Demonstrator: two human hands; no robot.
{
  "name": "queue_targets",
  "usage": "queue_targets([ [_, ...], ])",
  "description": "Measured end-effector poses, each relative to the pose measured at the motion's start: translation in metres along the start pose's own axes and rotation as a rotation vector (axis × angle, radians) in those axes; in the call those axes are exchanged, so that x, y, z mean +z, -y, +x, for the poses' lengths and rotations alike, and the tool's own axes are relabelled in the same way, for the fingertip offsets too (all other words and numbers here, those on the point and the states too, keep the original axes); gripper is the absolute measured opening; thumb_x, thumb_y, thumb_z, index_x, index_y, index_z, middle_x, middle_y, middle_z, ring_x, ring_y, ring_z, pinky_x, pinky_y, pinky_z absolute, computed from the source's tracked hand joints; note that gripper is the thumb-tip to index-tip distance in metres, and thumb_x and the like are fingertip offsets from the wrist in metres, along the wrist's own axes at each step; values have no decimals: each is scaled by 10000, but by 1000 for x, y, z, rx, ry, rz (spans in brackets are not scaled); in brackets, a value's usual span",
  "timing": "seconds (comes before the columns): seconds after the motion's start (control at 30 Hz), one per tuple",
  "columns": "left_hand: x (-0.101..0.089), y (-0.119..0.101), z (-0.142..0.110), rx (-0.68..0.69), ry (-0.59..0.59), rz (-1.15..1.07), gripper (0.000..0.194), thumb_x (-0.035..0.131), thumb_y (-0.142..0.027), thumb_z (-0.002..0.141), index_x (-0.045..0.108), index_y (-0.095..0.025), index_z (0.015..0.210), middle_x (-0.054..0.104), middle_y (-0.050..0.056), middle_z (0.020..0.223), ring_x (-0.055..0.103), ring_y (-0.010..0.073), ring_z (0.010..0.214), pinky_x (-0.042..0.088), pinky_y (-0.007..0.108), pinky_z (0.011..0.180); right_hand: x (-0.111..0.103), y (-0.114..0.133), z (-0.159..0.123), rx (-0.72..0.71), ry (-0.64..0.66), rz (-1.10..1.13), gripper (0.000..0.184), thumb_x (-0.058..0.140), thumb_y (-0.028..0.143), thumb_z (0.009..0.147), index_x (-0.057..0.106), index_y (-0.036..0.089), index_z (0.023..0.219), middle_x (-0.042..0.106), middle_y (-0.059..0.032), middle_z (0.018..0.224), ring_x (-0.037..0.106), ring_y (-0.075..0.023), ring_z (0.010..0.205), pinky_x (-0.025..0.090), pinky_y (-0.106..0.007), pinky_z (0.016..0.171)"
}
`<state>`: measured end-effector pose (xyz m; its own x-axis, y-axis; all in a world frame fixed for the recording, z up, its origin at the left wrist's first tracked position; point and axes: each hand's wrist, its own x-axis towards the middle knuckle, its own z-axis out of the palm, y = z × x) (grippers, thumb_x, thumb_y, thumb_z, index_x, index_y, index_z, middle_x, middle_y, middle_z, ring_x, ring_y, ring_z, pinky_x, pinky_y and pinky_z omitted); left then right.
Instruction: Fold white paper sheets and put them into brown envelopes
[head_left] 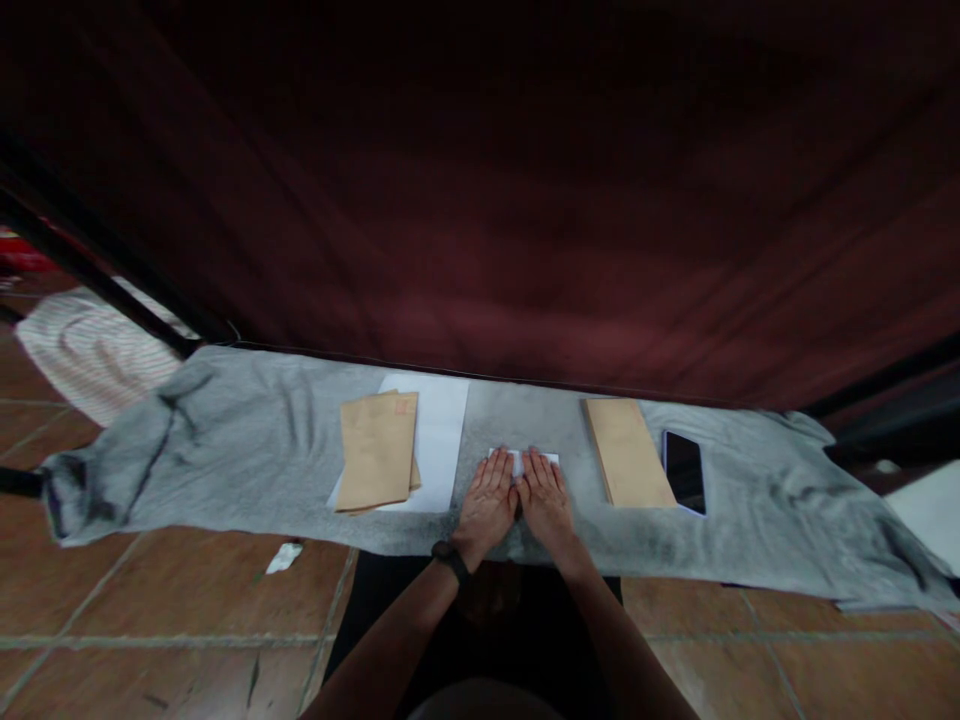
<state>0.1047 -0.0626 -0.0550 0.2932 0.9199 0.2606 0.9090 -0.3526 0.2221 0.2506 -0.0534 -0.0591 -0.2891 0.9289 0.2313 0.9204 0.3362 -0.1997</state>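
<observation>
Side by side, my left hand and my right hand lie flat, fingers stretched forward, on a small piece of white paper. Most of that paper is hidden under them; only its far edge and a strip between the fingers show. To the left, several brown envelopes rest in a loose pile on white paper sheets. On the right is a neat stack of brown envelopes. A dark band with a round face sits on my left wrist.
A grey cloth covers the narrow surface. A smartphone lies right of the envelope stack. Behind hangs a dark red curtain, with dark bars at both sides. A scrap of white paper lies on the tiled floor.
</observation>
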Motion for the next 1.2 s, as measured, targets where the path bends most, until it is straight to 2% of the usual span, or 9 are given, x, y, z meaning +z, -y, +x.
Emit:
queue_targets([
  [0.33, 1, 3, -6, -52, -25, 4, 601, 392, -327, 983, 321, -51, 1513, 380, 178, 1572, 274, 262, 1496, 289, 467, 1217, 1, -32, -25, 46, -90, -110, 548, 316, 316, 1045, 308, 95, 1547, 423, -160, 1549, 368, -269, 1437, 273, -460, 1169],
  [0.57, -11, 5, -20, -51, 5, 32, 614, 427, -371, 975, 362, -43, 1490, 384, 199, 1564, 312, 287, 1480, 303, 481, 1201, -1, -42, -37, 76, -88, -115, 554, 307, 357, 1052, 314, 110, 1547, 433, -134, 1549, 358, -275, 1444, 283, -455, 1164],
  [0.67, -17, 9, -23, 12, 91, 62, 575, 459, -307, 948, 407, -53, 1461, 413, 208, 1545, 348, 303, 1463, 313, 505, 1186, -2, -42, -37, 80, -85, -97, 548, 311, 350, 1049, 323, 113, 1543, 428, -132, 1552, 357, -276, 1445, 283, -453, 1164],
  [0.77, -19, 12, -19, 47, 208, 114, 511, 449, -165, 902, 487, -109, 1408, 491, 191, 1496, 426, 311, 1418, 369, 522, 1139, -2, -41, -37, 83, -93, -73, 548, 317, 357, 1048, 332, 113, 1539, 437, -138, 1545, 363, -278, 1441, 287, -465, 1163],
  [0.9, -24, 12, -9, 65, 262, 118, 544, 391, -13, 828, 601, -193, 1296, 583, 171, 1407, 519, 315, 1343, 448, 523, 1061, -4, -43, -37, 57, -104, -18, 548, 315, 363, 1050, 340, 106, 1533, 442, -159, 1537, 375, -273, 1438, 297, -488, 1166],
  [1.0, -35, 10, -4, 64, 256, 22, 498, 403, 9, 822, 636, -167, 1227, 607, 199, 1358, 556, 318, 1298, 458, 512, 1047, -12, -47, -40, -8, -96, 68, 565, 357, 401, 1039, 349, 124, 1531, 443, -155, 1537, 382, -267, 1438, 302, -498, 1173],
  [1.07, -47, 10, -3, 62, 235, -39, 420, 428, -10, 843, 654, -171, 1160, 647, 179, 1289, 599, 298, 1231, 462, 483, 1035, -19, -50, -42, -84, -70, 157, 594, 426, 452, 1013, 367, 158, 1525, 461, -133, 1529, 408, -265, 1423, 305, -504, 1180],
  [1.13, -60, 12, 0, 55, 207, -81, 322, 440, -61, 889, 668, -189, 1078, 696, 133, 1175, 646, 266, 1118, 477, 443, 992, -27, -53, -43, -137, -48, 263, 551, 471, 470, 992, 458, 199, 1472, 527, -108, 1480, 471, -262, 1376, 302, -515, 1185],
  [1.2, -71, 13, 3, 41, 170, -112, 258, 433, -140, 946, 669, -206, 1027, 720, 93, 1068, 665, 236, 1015, 486, 396, 937, -34, -55, -43, -103, -58, 371, 419, 455, 442, 1000, 607, 231, 1329, 646, -94, 1344, 573, -258, 1269, 336, -517, 1163],
])
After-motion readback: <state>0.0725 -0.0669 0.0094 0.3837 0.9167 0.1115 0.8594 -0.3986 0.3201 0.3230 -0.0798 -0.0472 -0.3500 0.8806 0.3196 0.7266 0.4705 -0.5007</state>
